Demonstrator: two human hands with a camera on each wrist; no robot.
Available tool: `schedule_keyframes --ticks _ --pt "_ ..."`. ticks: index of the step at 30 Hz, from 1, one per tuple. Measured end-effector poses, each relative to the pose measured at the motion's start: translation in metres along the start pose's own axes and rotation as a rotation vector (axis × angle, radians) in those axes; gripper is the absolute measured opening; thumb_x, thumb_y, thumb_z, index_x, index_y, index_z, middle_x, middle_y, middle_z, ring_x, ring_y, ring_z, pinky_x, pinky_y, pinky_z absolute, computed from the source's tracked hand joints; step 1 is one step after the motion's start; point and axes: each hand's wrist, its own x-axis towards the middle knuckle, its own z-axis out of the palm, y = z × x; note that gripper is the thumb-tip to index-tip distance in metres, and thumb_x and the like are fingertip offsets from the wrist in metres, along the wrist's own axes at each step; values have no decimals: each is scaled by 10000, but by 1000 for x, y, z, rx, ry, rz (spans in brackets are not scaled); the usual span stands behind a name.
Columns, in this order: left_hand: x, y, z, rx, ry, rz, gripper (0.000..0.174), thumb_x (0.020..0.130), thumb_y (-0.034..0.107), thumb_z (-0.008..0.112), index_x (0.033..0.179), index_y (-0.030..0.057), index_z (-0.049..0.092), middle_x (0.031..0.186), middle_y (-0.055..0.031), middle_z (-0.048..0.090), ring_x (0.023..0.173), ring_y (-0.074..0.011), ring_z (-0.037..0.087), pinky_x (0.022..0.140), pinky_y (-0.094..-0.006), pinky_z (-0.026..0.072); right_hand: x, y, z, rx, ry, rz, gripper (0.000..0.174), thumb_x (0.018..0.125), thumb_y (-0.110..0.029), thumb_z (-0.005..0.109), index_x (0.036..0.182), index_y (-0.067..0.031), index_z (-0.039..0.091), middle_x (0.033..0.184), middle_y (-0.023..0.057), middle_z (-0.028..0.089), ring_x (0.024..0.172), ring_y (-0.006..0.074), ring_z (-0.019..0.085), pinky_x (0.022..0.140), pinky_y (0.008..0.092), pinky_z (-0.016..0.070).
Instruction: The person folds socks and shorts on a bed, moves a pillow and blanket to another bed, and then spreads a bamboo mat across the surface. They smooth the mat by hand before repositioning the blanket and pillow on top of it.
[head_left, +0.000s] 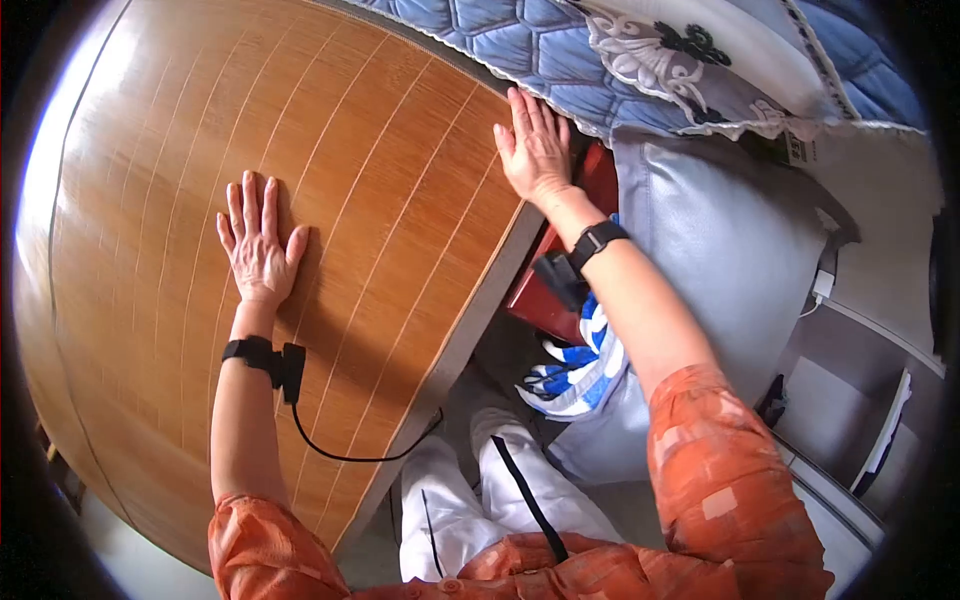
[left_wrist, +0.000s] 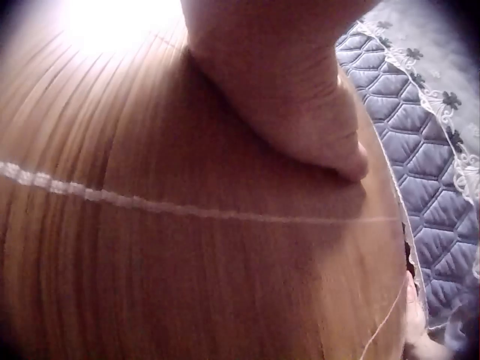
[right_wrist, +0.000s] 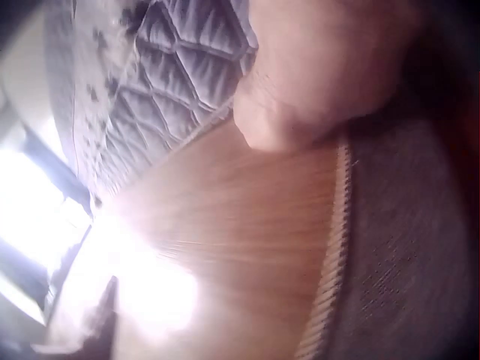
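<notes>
A wide brown bamboo-look mat (head_left: 380,200) with pale stitched lines fills the left of the head view. My left hand (head_left: 260,250) rests palm down on it, fingers straight and thumb out to the side. My right hand (head_left: 537,150) lies flat at the mat's far right corner, fingertips right at the frilled edge of a blue quilted cover (head_left: 520,45). Grey fabric binding (head_left: 440,370) runs along the mat's near side. The right wrist view shows the right hand (right_wrist: 315,75) over the mat's corner, beside the stitched edge; its fingers are mostly hidden there.
A smooth grey padded piece (head_left: 710,230) stands right of the mat, with a red surface (head_left: 530,305) and blue-and-white striped cloth (head_left: 590,370) in the gap. Farther right is an open grey compartment (head_left: 830,400). A black cable (head_left: 350,459) trails from the left wrist camera across the mat.
</notes>
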Motion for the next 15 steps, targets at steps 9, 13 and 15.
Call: schedule_keyframes --ticks 9,13,15 --pt "-1 8 -8 59 -85 -98 596 861 481 367 1370 196 245 1458 -50 99 1341 -274 54 1057 -490 72 -181 -121 -75 748 -27 580 385 744 -89 629 1092 -16 479 979 154 541 914 264 536 807 345 435" --pt "-31 49 -11 -20 -75 -53 592 866 472 374 1375 207 229 1452 -126 75 1335 -324 37 1056 -498 60 -247 -150 -60 1353 -209 1198 255 791 -214 657 935 -50 526 764 -13 528 670 83 508 585 231 448" --pt "-45 79 -23 -91 -123 11 618 837 493 420 1363 210 259 1446 -149 78 1329 -353 35 1048 -516 59 -246 -154 -54 1652 -325 1265 220 802 -252 648 895 -81 545 758 -49 496 674 60 481 598 219 429"
